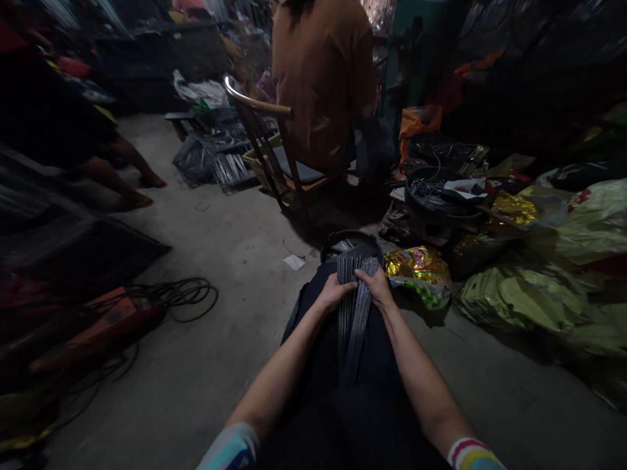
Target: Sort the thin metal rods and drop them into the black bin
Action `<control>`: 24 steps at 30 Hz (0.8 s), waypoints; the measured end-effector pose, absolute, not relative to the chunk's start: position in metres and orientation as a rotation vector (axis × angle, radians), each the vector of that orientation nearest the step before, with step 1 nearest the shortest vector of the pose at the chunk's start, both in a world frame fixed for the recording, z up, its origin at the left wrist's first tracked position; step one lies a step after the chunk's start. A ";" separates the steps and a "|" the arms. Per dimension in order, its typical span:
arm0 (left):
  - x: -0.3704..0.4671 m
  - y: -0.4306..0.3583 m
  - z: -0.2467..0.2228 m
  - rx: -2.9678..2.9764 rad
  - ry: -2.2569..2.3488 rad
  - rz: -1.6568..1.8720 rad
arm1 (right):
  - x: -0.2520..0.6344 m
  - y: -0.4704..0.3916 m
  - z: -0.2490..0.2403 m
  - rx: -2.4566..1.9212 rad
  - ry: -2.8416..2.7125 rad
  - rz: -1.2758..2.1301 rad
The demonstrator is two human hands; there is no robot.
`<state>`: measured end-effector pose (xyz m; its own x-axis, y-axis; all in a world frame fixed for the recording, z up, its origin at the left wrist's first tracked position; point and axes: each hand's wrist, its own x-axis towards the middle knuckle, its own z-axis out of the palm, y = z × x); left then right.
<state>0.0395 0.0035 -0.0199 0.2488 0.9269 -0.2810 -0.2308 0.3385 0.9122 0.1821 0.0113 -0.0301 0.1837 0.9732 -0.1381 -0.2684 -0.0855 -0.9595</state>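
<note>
My left hand (335, 292) is closed around the upper part of a bundle of thin grey metal rods (345, 320). My right hand (376, 286) grips a second bundle of similar rods (361, 313), its thumb lying across the front. Both bundles rest on my dark-clothed lap, side by side, their tops slightly apart and their lower ends close together. Just beyond my hands stands a round black container (327, 245) with more metal pieces inside. The fingers behind the bundles are hidden.
A person in a brown shirt (321, 85) sits ahead on a chair (259, 104). Another person's legs (112, 179) are at the left, above an orange object (105, 316) and coiled cable (196, 297). Gold packets (416, 264) and greenish sacks (524, 294) lie right.
</note>
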 end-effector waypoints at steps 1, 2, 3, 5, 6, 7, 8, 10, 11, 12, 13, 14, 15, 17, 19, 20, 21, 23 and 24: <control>0.039 0.003 -0.019 0.870 0.993 0.950 | 0.183 0.011 -0.031 -1.180 -0.819 1.252; 0.039 0.003 -0.018 0.865 0.988 0.955 | 0.183 0.011 -0.032 -1.174 -0.824 1.253; 0.039 0.002 -0.017 0.859 0.981 0.960 | 0.184 0.011 -0.033 -1.167 -0.829 1.254; 0.038 0.002 -0.015 0.849 0.964 0.961 | 0.185 0.011 -0.036 -1.157 -0.828 1.251; 0.037 0.002 -0.015 0.846 0.961 0.959 | 0.185 0.011 -0.037 -1.153 -0.825 1.251; 0.037 0.002 -0.015 0.846 0.961 0.956 | 0.185 0.011 -0.037 -1.146 -0.821 1.253; 0.037 0.002 -0.015 0.848 0.960 0.954 | 0.185 0.011 -0.038 -1.134 -0.815 1.260; 0.037 0.002 -0.017 0.861 0.955 0.951 | 0.186 0.011 -0.037 -1.104 -0.804 1.290; 0.037 0.003 -0.018 0.867 0.953 0.949 | 0.186 0.011 -0.036 -1.092 -0.797 1.309; 0.038 0.003 -0.018 0.872 0.951 0.946 | 0.186 0.011 -0.036 -1.084 -0.790 1.329; 0.038 0.003 -0.019 0.872 0.950 0.944 | 0.187 0.011 -0.035 -1.080 -0.783 1.352; 0.039 0.003 -0.020 0.870 0.951 0.942 | 0.188 0.011 -0.035 -1.075 -0.777 1.377; 0.039 0.003 -0.020 0.867 0.952 0.940 | 0.189 0.011 -0.035 -1.068 -0.771 1.404; 0.039 0.003 -0.018 0.861 0.952 0.941 | 0.190 0.012 -0.035 -1.064 -0.754 1.447; 0.038 0.002 -0.016 0.843 0.953 0.928 | 0.190 0.013 -0.036 -1.076 -0.732 1.447; 0.037 0.002 -0.015 0.827 0.954 0.914 | 0.190 0.013 -0.036 -1.087 -0.723 1.433; 0.036 0.001 -0.013 0.809 0.955 0.897 | 0.190 0.013 -0.036 -1.098 -0.719 1.416; 0.032 0.000 -0.010 0.776 0.956 0.861 | 0.190 0.013 -0.035 -1.109 -0.732 1.398; 0.031 0.000 -0.009 0.772 0.953 0.847 | 0.190 0.012 -0.034 -1.108 -0.748 1.400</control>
<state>0.0308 0.0000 -0.0094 0.3270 0.8712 -0.3661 -0.2621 0.4558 0.8506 0.1897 0.0118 -0.0338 0.0876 0.9756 -0.2011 -0.3754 -0.1547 -0.9139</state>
